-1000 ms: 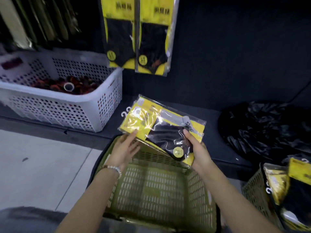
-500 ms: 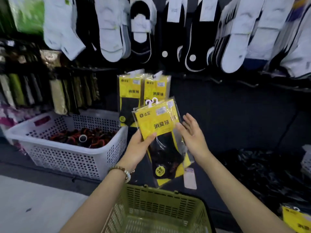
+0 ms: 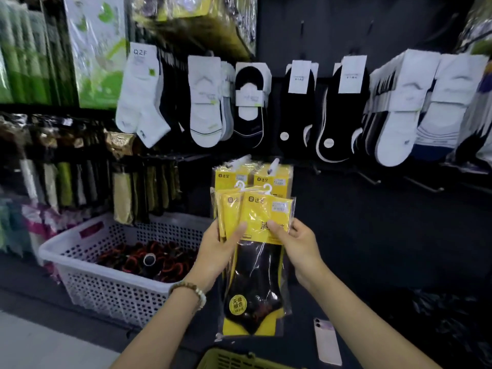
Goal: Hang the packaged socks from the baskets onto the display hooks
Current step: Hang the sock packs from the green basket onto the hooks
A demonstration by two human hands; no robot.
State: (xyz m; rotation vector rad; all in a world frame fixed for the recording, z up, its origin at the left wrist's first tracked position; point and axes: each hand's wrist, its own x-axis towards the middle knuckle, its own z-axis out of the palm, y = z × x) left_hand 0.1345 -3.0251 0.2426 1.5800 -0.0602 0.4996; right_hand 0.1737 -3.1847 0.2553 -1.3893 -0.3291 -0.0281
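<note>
Dark display wall [image 3: 372,249] fills the background, and you hold a fanned bunch of yellow sock packs [image 3: 266,211] upright just before the hung packs [image 3: 271,179], left hand [image 3: 218,254] gripping its left edge, right hand [image 3: 300,249] pinching the front pack's right edge. You seem mid-hanging: next, free one pack and thread its white hanger [image 3: 267,188] onto a display hook. That hook hides behind the hung packs, the bunch's count is unclear, and the green basket [image 3: 231,359] is cut off below.

"QZF" on white sock label [image 3: 140,52]
</note>
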